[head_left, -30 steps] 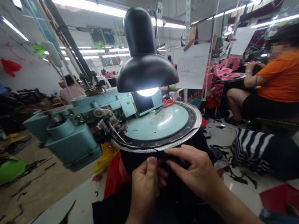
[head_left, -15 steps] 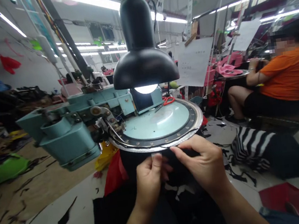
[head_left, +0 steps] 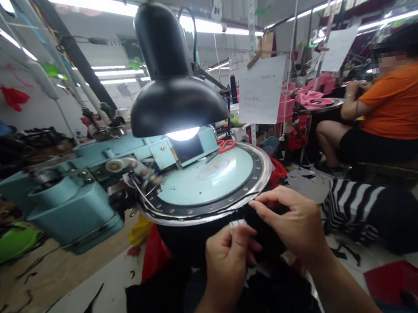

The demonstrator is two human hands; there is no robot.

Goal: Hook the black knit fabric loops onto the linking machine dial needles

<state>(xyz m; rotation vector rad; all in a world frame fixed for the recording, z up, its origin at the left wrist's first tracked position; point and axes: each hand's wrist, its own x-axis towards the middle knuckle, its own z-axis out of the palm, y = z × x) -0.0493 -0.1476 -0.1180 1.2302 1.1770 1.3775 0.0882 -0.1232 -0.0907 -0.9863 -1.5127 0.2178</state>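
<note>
In front of me stands a round linking machine with a pale green plate (head_left: 182, 190) and a ring of fine metal points (head_left: 202, 219). Black knit fabric (head_left: 182, 244) hangs below the ring's front edge, its upper edge along the points. My left hand (head_left: 230, 256) is closed with a small white piece (head_left: 238, 223) between thumb and fingers, just below the ring; its exact kind does not show. Thumb and forefinger of my right hand (head_left: 292, 217) pinch the dark fabric edge at the ring's front right.
A black lamp (head_left: 176, 99) hangs over the plate, near red-handled scissors (head_left: 226, 145). At left is the machine's green housing (head_left: 73, 210). A person in an orange top (head_left: 406, 105) sits at right. Striped cloth (head_left: 357, 203) and black scraps lie on the floor.
The view has turned, so machine and lamp appear further left. My left hand has shifted right and slightly down in the picture, with more of the white piece showing. My right hand still pinches at the rim.
</note>
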